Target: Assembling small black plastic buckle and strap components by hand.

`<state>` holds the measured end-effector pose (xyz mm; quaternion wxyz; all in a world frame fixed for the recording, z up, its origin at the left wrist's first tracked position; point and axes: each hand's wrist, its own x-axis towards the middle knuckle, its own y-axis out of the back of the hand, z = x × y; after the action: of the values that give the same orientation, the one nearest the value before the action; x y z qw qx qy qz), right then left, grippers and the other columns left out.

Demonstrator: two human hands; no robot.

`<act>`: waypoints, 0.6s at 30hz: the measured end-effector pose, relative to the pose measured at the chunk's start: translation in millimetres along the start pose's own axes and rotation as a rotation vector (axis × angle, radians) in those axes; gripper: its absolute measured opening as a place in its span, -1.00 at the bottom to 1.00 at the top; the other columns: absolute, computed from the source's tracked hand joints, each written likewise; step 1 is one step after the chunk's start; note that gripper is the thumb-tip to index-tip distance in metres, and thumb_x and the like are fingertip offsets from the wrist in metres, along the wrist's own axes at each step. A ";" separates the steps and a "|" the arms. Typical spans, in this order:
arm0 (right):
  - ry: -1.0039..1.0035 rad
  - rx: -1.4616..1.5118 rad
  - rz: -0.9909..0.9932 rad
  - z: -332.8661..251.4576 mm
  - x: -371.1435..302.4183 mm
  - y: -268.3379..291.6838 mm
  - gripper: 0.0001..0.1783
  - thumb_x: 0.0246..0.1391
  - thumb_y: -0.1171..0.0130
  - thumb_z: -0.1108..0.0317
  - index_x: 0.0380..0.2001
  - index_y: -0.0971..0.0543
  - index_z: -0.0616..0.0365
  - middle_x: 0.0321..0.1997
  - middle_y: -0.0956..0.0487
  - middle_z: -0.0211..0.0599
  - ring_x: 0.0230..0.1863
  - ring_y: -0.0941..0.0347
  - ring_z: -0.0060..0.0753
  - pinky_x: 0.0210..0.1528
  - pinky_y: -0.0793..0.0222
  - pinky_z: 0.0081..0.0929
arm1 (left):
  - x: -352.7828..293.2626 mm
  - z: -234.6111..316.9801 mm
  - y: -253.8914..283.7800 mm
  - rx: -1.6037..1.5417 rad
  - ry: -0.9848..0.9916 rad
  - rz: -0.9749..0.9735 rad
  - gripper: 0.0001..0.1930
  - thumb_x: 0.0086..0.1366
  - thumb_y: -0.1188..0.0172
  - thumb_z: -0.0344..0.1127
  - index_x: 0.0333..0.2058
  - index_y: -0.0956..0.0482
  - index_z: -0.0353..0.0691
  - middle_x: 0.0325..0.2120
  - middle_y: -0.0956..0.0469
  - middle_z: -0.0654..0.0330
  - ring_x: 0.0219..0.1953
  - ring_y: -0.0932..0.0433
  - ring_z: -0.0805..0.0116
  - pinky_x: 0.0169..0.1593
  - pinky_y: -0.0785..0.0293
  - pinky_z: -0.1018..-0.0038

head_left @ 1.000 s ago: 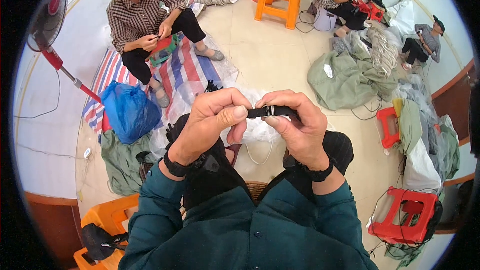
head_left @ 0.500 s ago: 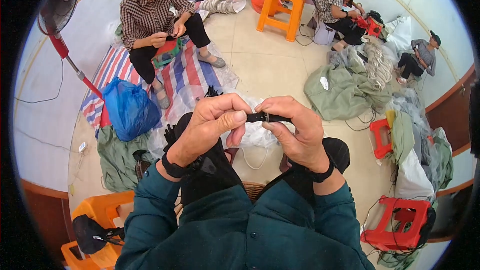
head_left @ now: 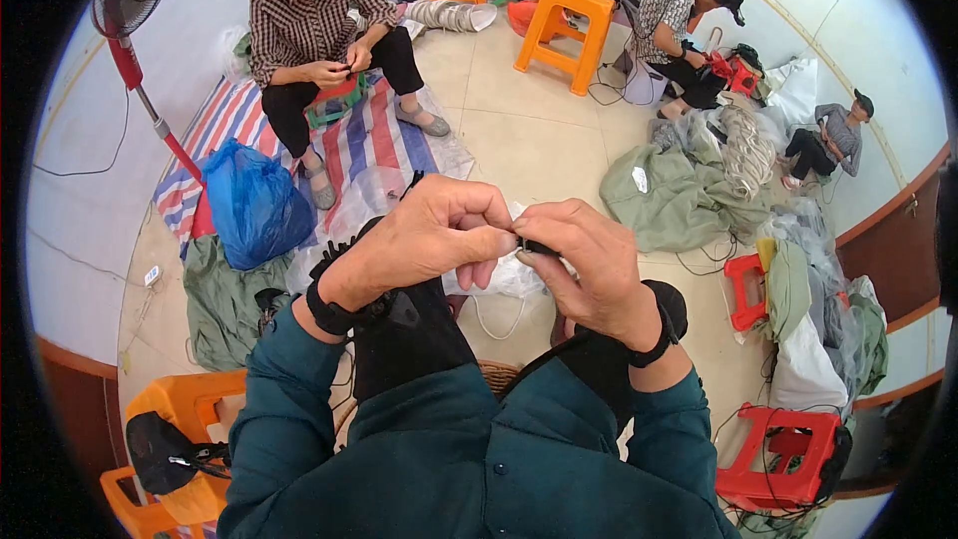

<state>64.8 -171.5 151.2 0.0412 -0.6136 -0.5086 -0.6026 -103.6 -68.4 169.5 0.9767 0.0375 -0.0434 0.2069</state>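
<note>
Both hands meet above my lap over a small black strap (head_left: 540, 248). My left hand (head_left: 424, 237) has thumb and forefinger pinched together at the strap's left end, its other fingers curled below. My right hand (head_left: 597, 265) grips the strap between thumb and fingertips. Only a short dark piece shows between the hands; a fitting on it is mostly covered by the fingers. A bunch of black straps (head_left: 337, 258) lies by my left wrist, over my left thigh. Clear plastic sheeting (head_left: 504, 282) is spread on the floor beneath my hands.
A blue plastic bag (head_left: 254, 205) and green cloth (head_left: 225, 309) lie to the left, near a standing fan (head_left: 130, 60). A seated co-worker (head_left: 319, 25) is ahead on striped sheeting. Orange and red stools stand around me; green sacks (head_left: 679, 195) are piled at the right.
My hands have drawn closer together, and less of the strap shows between them. My right hand has turned, its fingers folding over the strap. The whole view has shifted slightly.
</note>
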 end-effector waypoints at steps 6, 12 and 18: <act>-0.020 -0.061 -0.094 -5.1 -0.8 2.2 -0.57 -0.33 -0.22 0.58 -0.23 -0.44 0.22 -0.34 -0.47 -0.18 -0.32 -0.44 -0.14 -0.32 -0.40 -0.36 | -3.6 -2.7 0.8 -0.034 0.107 -0.083 -0.84 0.20 -0.07 -0.34 -0.41 -0.45 -0.35 -0.77 -0.41 0.29 -0.78 -0.35 0.60 -0.72 -0.20 0.72; -0.135 0.113 -0.149 -7.6 -9.1 0.4 -0.59 -0.27 -0.19 0.58 -0.22 -0.43 0.23 -0.33 -0.48 -0.12 -0.30 -0.46 -0.09 -0.29 -0.40 -0.34 | -11.4 -19.3 1.0 -0.230 0.114 -0.126 -0.83 0.23 -0.06 -0.34 -0.35 -0.46 -0.37 -0.78 -0.39 0.29 -0.80 -0.33 0.60 -0.73 -0.18 0.72; -0.302 0.295 -0.120 -10.2 -21.1 -1.8 -0.70 -0.09 -0.13 0.54 -0.22 -0.41 0.30 -0.28 -0.51 -0.11 -0.29 -0.51 -0.13 -0.25 -0.42 -0.43 | -14.3 -30.1 -5.1 -0.428 0.104 -0.144 -0.81 0.24 -0.06 -0.32 -0.35 -0.45 -0.37 -0.81 -0.38 0.27 -0.84 -0.28 0.60 -0.75 -0.19 0.70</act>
<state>61.6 -189.5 136.5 0.0181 -0.6527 -0.6274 -0.4243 -112.5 -76.1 137.9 0.9755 -0.1781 -0.0333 0.1246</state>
